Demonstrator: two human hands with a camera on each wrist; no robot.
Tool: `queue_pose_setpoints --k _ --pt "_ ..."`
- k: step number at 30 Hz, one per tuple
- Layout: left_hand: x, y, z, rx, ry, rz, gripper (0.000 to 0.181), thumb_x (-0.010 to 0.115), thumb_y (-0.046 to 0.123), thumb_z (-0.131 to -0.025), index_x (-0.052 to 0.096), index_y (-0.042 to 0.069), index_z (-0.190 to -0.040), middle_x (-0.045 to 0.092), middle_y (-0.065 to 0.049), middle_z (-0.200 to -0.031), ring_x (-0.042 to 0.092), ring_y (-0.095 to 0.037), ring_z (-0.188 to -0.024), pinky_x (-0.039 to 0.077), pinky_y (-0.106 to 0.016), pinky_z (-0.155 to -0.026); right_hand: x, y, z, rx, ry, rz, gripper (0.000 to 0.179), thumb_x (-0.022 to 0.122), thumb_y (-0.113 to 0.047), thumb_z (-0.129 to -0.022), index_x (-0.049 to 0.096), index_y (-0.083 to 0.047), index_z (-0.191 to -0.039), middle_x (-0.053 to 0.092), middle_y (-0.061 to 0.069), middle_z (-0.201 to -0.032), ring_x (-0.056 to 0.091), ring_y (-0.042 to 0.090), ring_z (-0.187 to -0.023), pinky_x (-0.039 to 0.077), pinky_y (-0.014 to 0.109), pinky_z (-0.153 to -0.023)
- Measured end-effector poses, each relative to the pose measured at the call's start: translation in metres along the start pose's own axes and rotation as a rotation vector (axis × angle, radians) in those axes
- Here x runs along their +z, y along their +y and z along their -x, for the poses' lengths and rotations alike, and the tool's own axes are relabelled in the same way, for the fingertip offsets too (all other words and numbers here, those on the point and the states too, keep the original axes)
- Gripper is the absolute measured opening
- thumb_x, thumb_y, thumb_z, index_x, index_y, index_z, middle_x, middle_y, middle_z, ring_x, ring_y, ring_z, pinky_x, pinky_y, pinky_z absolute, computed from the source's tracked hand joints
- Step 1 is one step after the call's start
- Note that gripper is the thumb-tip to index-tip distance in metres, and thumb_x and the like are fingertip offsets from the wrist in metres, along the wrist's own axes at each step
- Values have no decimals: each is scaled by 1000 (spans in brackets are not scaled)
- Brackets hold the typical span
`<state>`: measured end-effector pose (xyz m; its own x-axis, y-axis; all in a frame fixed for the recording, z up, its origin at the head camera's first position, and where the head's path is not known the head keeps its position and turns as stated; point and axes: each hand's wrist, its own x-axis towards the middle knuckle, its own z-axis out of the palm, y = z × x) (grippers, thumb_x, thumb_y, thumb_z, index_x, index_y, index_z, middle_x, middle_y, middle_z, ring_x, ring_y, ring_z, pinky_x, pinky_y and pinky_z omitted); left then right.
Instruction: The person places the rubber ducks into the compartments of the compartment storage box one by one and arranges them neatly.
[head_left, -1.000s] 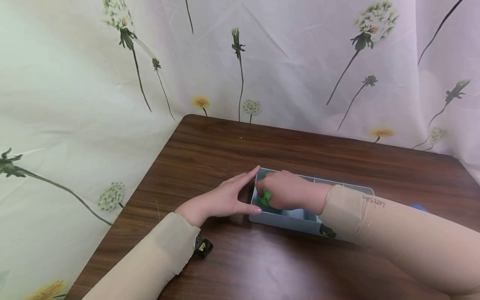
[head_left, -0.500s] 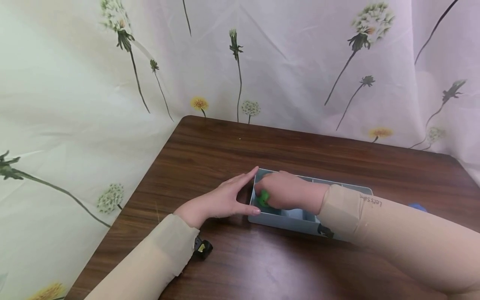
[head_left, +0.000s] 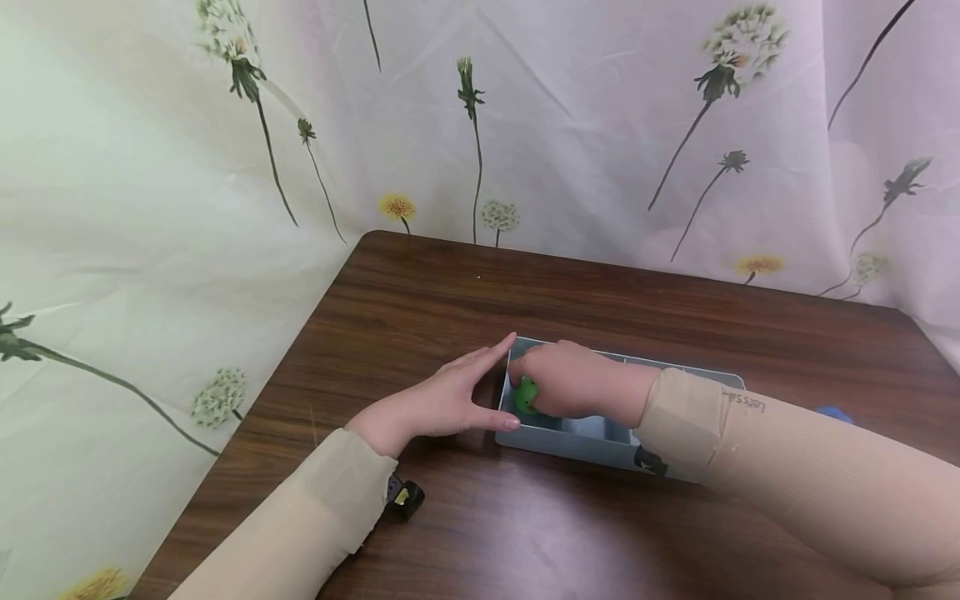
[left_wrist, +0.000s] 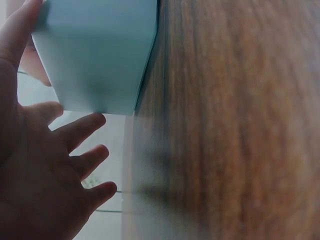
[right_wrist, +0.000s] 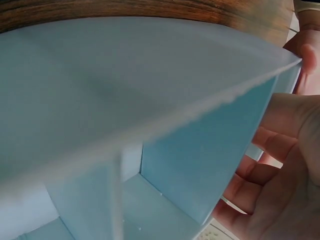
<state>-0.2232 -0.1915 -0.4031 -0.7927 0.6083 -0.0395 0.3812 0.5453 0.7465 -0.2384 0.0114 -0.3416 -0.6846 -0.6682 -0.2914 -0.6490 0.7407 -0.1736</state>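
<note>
A pale blue box (head_left: pixel 570 444) with several compartments lies on the brown wooden table. My left hand (head_left: pixel 435 407) spans its left end with thumb and fingers spread straight; a fingertip touches each end corner. In the left wrist view, the fingers (left_wrist: pixel 82 130) reach out beside the box's end wall (left_wrist: pixel 95 65). My right hand (head_left: pixel 573 379) reaches down into the leftmost compartment, fingers curled at a small round green object (head_left: pixel 526 396) with dark specks. Box walls hide the green object in the right wrist view, where some of my right fingers (right_wrist: pixel 250 185) show past the wall.
The wooden table (head_left: pixel 420 308) stretches behind and in front of the box. Something blue (head_left: pixel 835 414) pokes out behind my right forearm, mostly hidden. Black wrist cameras are strapped at my left wrist (head_left: pixel 405 498) and right wrist (head_left: pixel 649 461). A flower-printed cloth (head_left: pixel 570 150) hangs behind.
The green object has turned slightly and sits a little lower in the leftmost compartment. Both hands stay almost where they were; the head view has shifted slightly.
</note>
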Motion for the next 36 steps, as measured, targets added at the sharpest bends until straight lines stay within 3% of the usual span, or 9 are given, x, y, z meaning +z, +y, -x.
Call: queue_pose_setpoints --k 7,11,20,29,36 --pt "-1 -1 1 -9 1 4 105 77 51 -82 9 34 -159 19 1 -162 16 -24 -147 21 -51 -114 -11 1 6 50 0 -42 36 69 -7 -87 69 -13 -122 67 2 -113 61 17 -91 52 36 -79" --pt "1 -2 2 -33 -7 27 105 77 53 -81 8 38 -159 18 2 -162 15 -23 -147 22 -52 -114 -12 0 6 74 -3 -73 32 71 -9 -88 70 -11 -120 69 1 -101 60 17 -82 52 33 -72" --pt "3 -3 1 -19 5 11 105 78 52 -81 9 38 -159 20 4 -162 17 -22 -147 22 -50 -114 1 1 3 51 20 -16 14 72 -12 -90 76 -13 -103 61 -8 -72 56 13 -62 48 27 -61" --pt "1 -1 -1 -19 -1 0 105 77 54 -81 8 39 -158 19 5 -162 16 -21 -147 22 -50 -114 1 2 2 52 21 -25 14 72 -11 -89 76 -14 -102 61 -8 -74 56 13 -65 48 28 -62" --pt "0 1 -1 -2 7 -2 105 78 52 -81 10 36 -159 20 3 -162 16 -23 -147 21 -52 -114 -5 2 5 58 23 -49 24 74 -12 -88 74 -12 -112 69 -2 -91 62 14 -79 53 32 -72"
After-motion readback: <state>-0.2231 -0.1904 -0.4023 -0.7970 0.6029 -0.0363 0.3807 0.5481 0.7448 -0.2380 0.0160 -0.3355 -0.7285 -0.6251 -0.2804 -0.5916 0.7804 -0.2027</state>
